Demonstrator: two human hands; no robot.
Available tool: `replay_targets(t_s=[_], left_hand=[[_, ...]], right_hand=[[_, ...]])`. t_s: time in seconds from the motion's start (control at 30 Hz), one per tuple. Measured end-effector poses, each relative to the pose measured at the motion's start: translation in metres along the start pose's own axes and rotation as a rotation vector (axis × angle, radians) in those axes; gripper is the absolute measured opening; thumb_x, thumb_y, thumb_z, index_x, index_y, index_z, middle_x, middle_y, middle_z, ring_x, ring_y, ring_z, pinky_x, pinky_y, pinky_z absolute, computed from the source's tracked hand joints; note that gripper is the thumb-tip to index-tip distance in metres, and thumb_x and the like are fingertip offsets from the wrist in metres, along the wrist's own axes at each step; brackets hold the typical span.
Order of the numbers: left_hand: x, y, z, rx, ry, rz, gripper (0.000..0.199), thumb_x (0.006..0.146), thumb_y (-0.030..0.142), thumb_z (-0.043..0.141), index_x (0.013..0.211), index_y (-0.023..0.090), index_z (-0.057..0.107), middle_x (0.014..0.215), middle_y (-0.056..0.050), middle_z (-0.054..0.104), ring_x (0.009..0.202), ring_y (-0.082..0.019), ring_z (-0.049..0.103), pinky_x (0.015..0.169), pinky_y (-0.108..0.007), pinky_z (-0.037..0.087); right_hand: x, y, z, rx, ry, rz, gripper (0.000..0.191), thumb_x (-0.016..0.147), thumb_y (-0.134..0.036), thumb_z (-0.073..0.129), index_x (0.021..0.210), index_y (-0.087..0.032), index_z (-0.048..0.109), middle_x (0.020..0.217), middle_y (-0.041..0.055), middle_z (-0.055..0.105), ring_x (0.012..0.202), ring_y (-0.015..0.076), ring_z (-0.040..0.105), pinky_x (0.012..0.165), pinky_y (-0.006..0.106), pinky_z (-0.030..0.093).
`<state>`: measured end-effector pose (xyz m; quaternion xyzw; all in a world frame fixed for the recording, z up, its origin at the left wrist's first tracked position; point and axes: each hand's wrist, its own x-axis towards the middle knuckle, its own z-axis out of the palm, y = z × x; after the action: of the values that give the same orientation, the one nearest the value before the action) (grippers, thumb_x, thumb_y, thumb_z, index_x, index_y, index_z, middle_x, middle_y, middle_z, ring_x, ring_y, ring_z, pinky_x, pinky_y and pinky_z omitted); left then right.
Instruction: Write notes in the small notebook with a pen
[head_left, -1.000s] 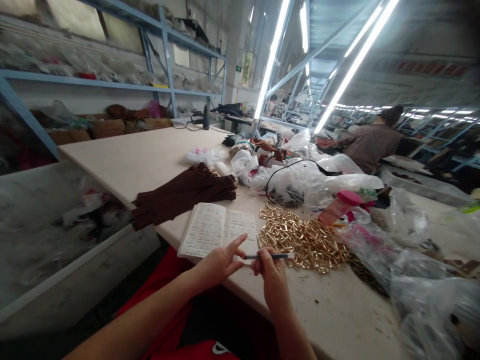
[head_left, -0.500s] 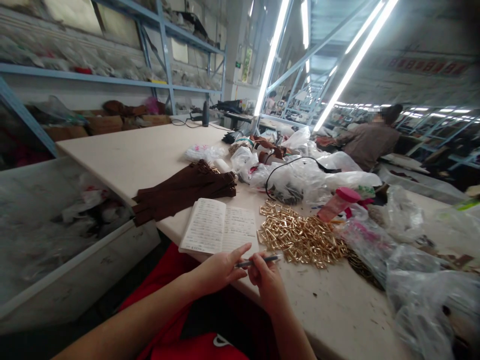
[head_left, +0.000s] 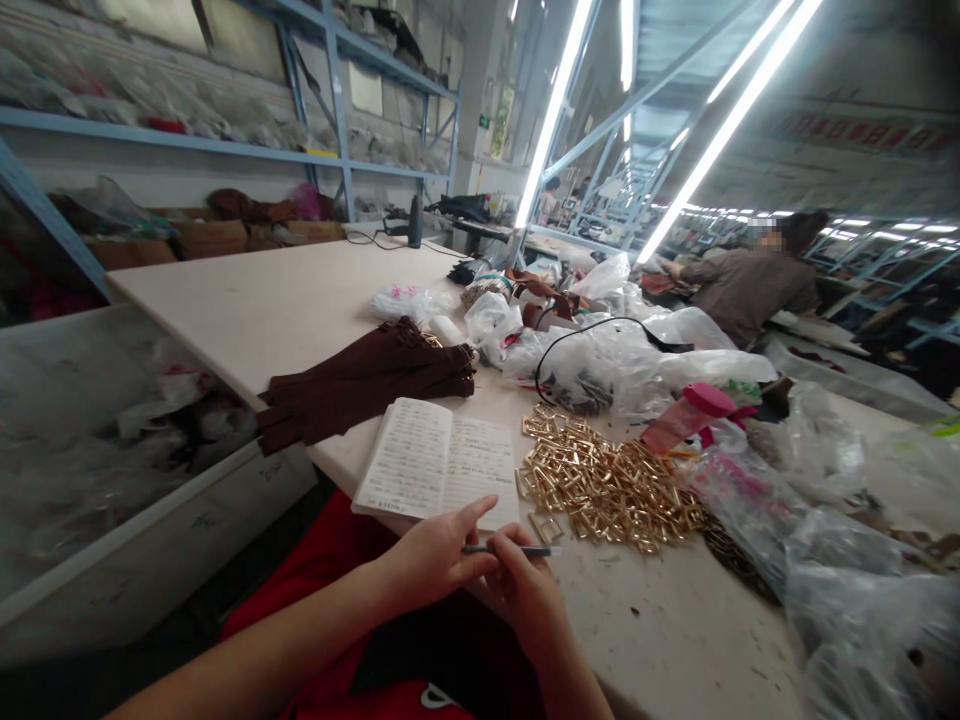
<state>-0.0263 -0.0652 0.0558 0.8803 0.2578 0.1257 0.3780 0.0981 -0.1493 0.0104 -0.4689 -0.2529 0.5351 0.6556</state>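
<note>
A dark pen (head_left: 536, 551) lies crosswise in my right hand (head_left: 529, 590), whose fingers are closed around its middle. My left hand (head_left: 435, 550) is beside it, index finger and thumb stretched out and apart. The pen's left end reaches between them; whether they touch it I cannot tell. Just beyond both hands an open notebook (head_left: 409, 460) with handwritten lines lies at the table edge. To the right of the notebook spreads a pile of gold-coloured metal rectangular buckles (head_left: 607, 480), with one (head_left: 545, 527) at its near edge.
A bundle of dark brown strips (head_left: 367, 385) lies behind the notebook on the white table (head_left: 202, 290). Clear plastic bags (head_left: 600, 360) and a pink-lidded container (head_left: 682, 415) crowd the right side. At left stands a white bin (head_left: 187, 530). A person (head_left: 757, 280) sits at far right.
My right hand has moved slightly left and down, closer to my left hand, and the pen lies more level. The view has shifted slightly.
</note>
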Motion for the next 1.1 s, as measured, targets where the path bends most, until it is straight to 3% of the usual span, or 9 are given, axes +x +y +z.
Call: replay_targets(t_s=[0.13, 0.23, 0.3, 0.47, 0.57, 0.73, 0.9, 1.1], left_hand=[[0.004, -0.006, 0.004, -0.437, 0.119, -0.09, 0.047, 0.078, 0.04, 0.055, 0.118, 0.017, 0.049, 0.091, -0.003, 0.058, 0.071, -0.013, 0.053, 0.067, -0.025, 0.042], [0.007, -0.011, 0.009, -0.77, 0.154, -0.22, 0.046, 0.072, 0.044, 0.062, 0.106, 0.015, 0.053, 0.089, -0.003, 0.057, 0.065, -0.01, 0.053, 0.062, -0.024, 0.042], [0.009, -0.014, 0.011, -0.88, 0.161, -0.289, 0.047, 0.068, 0.046, 0.066, 0.099, 0.013, 0.054, 0.082, -0.002, 0.058, 0.065, -0.011, 0.054, 0.063, -0.025, 0.042], [0.008, -0.02, 0.013, -0.772, 0.033, -0.265, 0.047, 0.068, 0.055, 0.063, 0.085, 0.011, 0.057, 0.064, 0.0, 0.054, 0.056, -0.01, 0.049, 0.052, -0.022, 0.037], [0.007, -0.019, 0.012, -0.659, -0.015, -0.255, 0.047, 0.07, 0.057, 0.059, 0.083, 0.011, 0.057, 0.061, 0.002, 0.051, 0.051, -0.008, 0.043, 0.047, -0.019, 0.031], [0.007, -0.008, 0.01, -0.586, -0.012, -0.225, 0.035, 0.076, 0.047, 0.056, 0.083, 0.013, 0.057, 0.066, 0.001, 0.053, 0.058, -0.01, 0.045, 0.051, -0.019, 0.033], [0.005, 0.002, 0.012, -0.631, -0.04, -0.209, 0.034, 0.077, 0.047, 0.055, 0.084, 0.013, 0.056, 0.066, 0.001, 0.055, 0.056, -0.009, 0.044, 0.051, -0.019, 0.033], [0.0, 0.013, 0.016, -0.614, -0.055, -0.24, 0.037, 0.075, 0.047, 0.056, 0.084, 0.011, 0.057, 0.067, -0.001, 0.057, 0.057, -0.011, 0.047, 0.05, -0.019, 0.034]], right_hand=[[0.006, 0.001, 0.0, 0.123, 0.025, -0.017, 0.03, 0.073, -0.039, 0.063, 0.061, -0.019, 0.044, 0.051, -0.0067, 0.034, 0.048, 0.0077, 0.03, 0.045, 0.019, 0.026], [0.008, 0.004, -0.001, 0.191, 0.019, -0.016, 0.023, 0.073, -0.039, 0.063, 0.069, -0.02, 0.051, 0.05, -0.007, 0.036, 0.049, 0.0077, 0.03, 0.045, 0.018, 0.026], [0.008, 0.006, -0.004, 0.178, -0.006, -0.015, 0.019, 0.073, -0.038, 0.064, 0.075, -0.02, 0.055, 0.051, -0.0064, 0.039, 0.05, 0.0079, 0.034, 0.048, 0.018, 0.028], [0.006, 0.002, -0.015, 0.008, -0.075, 0.004, 0.035, 0.082, -0.051, 0.047, 0.079, -0.018, 0.06, 0.055, -0.0014, 0.048, 0.054, 0.0108, 0.042, 0.052, 0.022, 0.034], [0.004, -0.003, -0.016, -0.071, -0.065, 0.02, 0.039, 0.084, -0.052, 0.042, 0.077, -0.018, 0.06, 0.051, -0.0023, 0.045, 0.049, 0.0099, 0.038, 0.048, 0.021, 0.031], [0.003, -0.008, -0.011, 0.137, -0.036, 0.039, 0.03, 0.081, -0.046, 0.049, 0.069, -0.019, 0.055, 0.044, -0.007, 0.03, 0.043, 0.0074, 0.025, 0.043, 0.019, 0.022], [-0.001, -0.002, -0.012, 0.267, -0.063, 0.044, 0.027, 0.082, -0.041, 0.047, 0.07, -0.019, 0.055, 0.042, -0.007, 0.031, 0.042, 0.0077, 0.026, 0.043, 0.02, 0.022], [-0.013, 0.005, -0.011, 0.355, 0.005, 0.032, 0.026, 0.077, -0.044, 0.053, 0.066, -0.02, 0.054, 0.041, -0.0083, 0.026, 0.038, 0.0067, 0.023, 0.038, 0.019, 0.019]])
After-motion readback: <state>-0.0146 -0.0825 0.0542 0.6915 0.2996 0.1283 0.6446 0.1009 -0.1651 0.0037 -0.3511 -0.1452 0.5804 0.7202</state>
